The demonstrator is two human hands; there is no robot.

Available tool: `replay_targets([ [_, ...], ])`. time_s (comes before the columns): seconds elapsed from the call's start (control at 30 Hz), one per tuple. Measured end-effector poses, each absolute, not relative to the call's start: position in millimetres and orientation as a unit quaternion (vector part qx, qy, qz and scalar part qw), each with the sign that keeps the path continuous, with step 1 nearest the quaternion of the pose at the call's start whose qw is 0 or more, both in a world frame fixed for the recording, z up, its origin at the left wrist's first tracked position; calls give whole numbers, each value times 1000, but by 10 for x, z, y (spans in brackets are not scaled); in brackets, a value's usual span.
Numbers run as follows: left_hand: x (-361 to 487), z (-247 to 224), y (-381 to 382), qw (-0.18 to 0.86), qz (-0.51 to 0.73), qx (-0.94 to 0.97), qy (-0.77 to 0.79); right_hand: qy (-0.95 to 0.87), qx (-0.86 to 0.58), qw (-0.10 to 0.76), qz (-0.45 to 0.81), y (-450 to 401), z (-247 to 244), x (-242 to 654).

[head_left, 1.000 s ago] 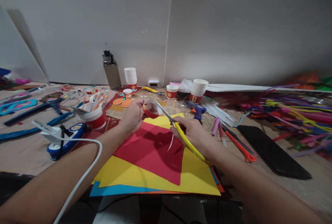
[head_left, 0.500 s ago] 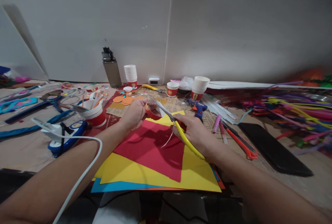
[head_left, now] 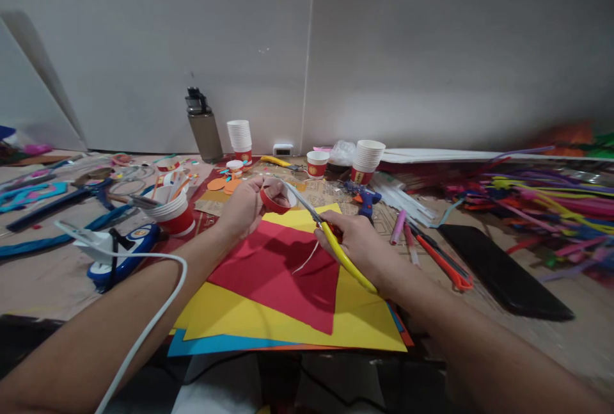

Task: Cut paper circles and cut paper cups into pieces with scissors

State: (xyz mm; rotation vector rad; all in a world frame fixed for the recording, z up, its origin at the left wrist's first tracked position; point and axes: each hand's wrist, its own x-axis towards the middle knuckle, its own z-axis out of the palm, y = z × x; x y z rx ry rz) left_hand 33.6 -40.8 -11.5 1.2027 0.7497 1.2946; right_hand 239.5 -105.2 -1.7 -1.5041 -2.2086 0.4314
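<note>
My left hand (head_left: 244,204) is closed on a cut-down paper cup (head_left: 277,208), red outside and white inside, held like a shallow ring above the paper. My right hand (head_left: 352,238) grips a pair of scissors (head_left: 343,259) with yellow handles. The blades point up and left, their tips close beside the cup's rim; I cannot tell whether they touch it. A thin white strip (head_left: 307,260) hangs below the scissors. Underneath both hands lies a red sheet (head_left: 283,286) on a yellow sheet (head_left: 364,321), with blue paper showing at the front edge.
On the left stand a cup of tools (head_left: 178,214) and a blue device (head_left: 125,254) near a white cable (head_left: 165,302). Stacked cups (head_left: 368,157), a glue gun (head_left: 367,201), pens and a black phone-like slab (head_left: 503,273) lie to the right. Behind rises a white panel (head_left: 407,49).
The cut-down cup and my left hand have shifted slightly left and up, and the cup has turned a little. The scissors stay almost in place, their tips now slightly apart from my left fingers.
</note>
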Motion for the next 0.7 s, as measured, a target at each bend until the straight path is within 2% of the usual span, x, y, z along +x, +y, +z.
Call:
replay_targets([
  [0.27, 374, -149, -418, 577, 516, 536, 336, -820, -507, 229, 134, -1040, -41, 2391],
  [0.7, 321, -158, -390, 608, 487, 538, 321, -808, -529, 226, 125, -1028, -91, 2402],
])
